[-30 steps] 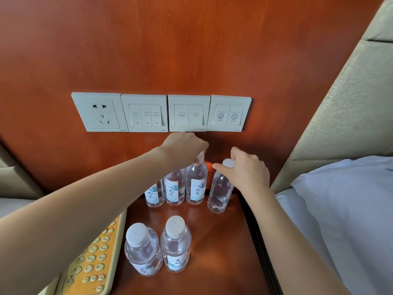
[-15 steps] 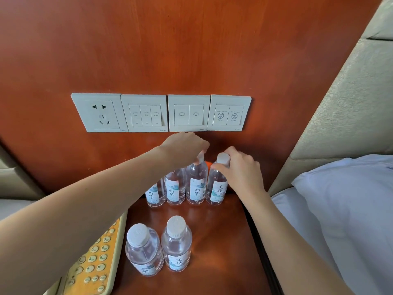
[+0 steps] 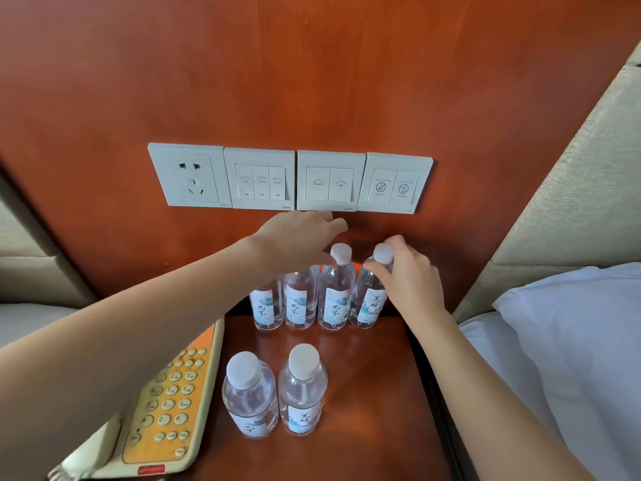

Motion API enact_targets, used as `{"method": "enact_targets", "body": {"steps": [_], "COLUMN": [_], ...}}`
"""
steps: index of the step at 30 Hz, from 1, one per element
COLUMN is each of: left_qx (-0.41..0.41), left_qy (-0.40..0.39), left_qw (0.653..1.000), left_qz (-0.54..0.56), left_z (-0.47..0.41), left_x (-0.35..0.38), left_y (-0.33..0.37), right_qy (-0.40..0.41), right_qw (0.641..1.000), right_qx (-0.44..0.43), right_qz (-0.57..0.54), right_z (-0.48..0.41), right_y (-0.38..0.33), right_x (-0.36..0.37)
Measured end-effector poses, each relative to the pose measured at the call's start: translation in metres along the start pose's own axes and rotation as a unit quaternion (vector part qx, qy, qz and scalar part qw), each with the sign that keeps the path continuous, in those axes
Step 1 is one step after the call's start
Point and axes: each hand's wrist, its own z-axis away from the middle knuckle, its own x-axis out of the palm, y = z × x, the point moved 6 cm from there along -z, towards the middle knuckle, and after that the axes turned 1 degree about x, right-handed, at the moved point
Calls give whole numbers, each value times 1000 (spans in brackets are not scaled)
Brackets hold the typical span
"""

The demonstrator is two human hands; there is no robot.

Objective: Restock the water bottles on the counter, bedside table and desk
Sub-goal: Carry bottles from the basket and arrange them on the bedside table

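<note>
Telephone (image 3: 163, 404) at desk (image 3: 374, 394) left edge, left hand (image 3: 298, 237) fingers loosely extended over back-row bottles (image 3: 300, 300) against wall panel, two front bottles (image 3: 301, 394) upright, right hand (image 3: 406, 276) fingers grasping rightmost bottle (image 3: 369, 303) at neck, pillow (image 3: 572, 341) right.

Left grip (image 3: 299, 235) loose (fingers straight) — right grip (image 3: 406, 276) pinches a bottle (image 3: 368, 302).

Six water bottles (image 3: 301, 390) stand on the bedside table (image 3: 374, 394): four in a row along its back edge, two nearer its front edge. One telephone (image 3: 163, 404) lies at its left edge. Four wall plates (image 3: 329, 180): one socket (image 3: 189, 175), three switch panels (image 3: 260, 180).
</note>
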Motion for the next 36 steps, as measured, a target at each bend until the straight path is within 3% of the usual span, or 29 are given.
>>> {"method": "enact_targets", "body": {"steps": [2, 4, 7, 9, 12, 16, 24, 36], "left_qx": [-1, -15, -58, -78, -107, -128, -140, -130], "left_qy": [26, 35, 16, -19, -46, -54, 16, 15], "left_qw": [999, 998, 997, 995, 992, 990, 988, 989], "left_qz": [-33, -52, -53, -57, -37, 16, 67, 75], "left_z": [24, 49, 72, 75, 70, 61, 56, 63], "left_x": [-3, -2, 2, 9, 20, 34, 42, 40], "left_y": [-17, -38, -60, -63, -63, -64, -72, -73], "right_qy": [-20, 24, 175, 115, -19, -55, -132, -135], "right_qw": [1000, 999, 975, 967, 963, 963, 958, 964], "right_qx": [21, 19, -133, -225, -247, -240, -251, -230], "right_qz": [-4, 11, 25, 34, 109, 106, 38, 18], "right_z": [1, 3, 6, -1, -8, -12, -13, -14], "right_y": [1, -5, -54, -96, -132, -134, -130, -122], "right_x": [0, -11, -35, -26, 7, 19, 26, 20]}}
